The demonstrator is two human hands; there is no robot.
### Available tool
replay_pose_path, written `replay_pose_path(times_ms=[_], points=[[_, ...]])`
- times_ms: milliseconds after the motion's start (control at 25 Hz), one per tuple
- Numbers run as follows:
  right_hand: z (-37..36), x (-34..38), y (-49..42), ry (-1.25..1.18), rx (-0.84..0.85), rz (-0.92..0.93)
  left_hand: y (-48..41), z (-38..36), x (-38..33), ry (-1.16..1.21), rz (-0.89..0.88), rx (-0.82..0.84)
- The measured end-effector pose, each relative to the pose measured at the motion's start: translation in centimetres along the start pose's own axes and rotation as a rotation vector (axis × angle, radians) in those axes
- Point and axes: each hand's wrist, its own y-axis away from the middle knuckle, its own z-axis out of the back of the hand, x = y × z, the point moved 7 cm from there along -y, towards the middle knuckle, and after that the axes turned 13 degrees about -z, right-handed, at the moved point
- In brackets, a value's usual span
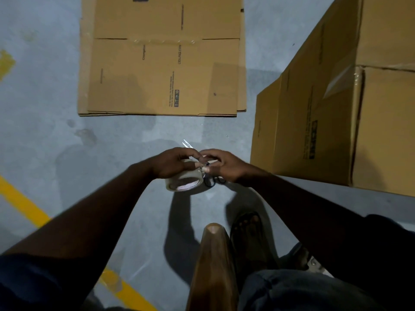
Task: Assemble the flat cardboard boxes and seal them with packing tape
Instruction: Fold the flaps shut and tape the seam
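Observation:
My left hand [174, 162] grips a roll of clear packing tape [184, 181] in front of me, above the floor. Touching it from the right, my right hand [221, 163] holds dark-handled scissors [212, 180] and its fingertips pinch at the tape's loose end by the roll. A thin shiny strip [186, 143] sticks up just beyond my fingers. A stack of flat cardboard boxes [161, 63] lies on the floor ahead. An assembled cardboard box [336, 108] with tape on its top seam stands at the right.
The grey concrete floor [56, 120] has yellow painted lines [24, 205] at the left. A brown wooden post [213, 265] rises between my legs at the bottom centre. My sandalled foot [247, 227] is beside it.

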Motion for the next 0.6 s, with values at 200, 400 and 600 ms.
replay_pose_path(times_ms=[200, 400, 600], points=[[-0.5, -0.2, 0.7, -0.171, 0.070, -0.028, 1.1, -1.5, -1.0, 0.167, 0.030, 0.008], [0.6, -0.3, 1.0, -0.173, -0.200, 0.087, 1.8, -1.9, -1.0, 0.222, -0.003, -0.047], [-0.3, -1.2, 1.5, -0.004, -0.182, 0.060, 1.7, -2.7, -1.1, 0.150, -0.035, -0.037]])
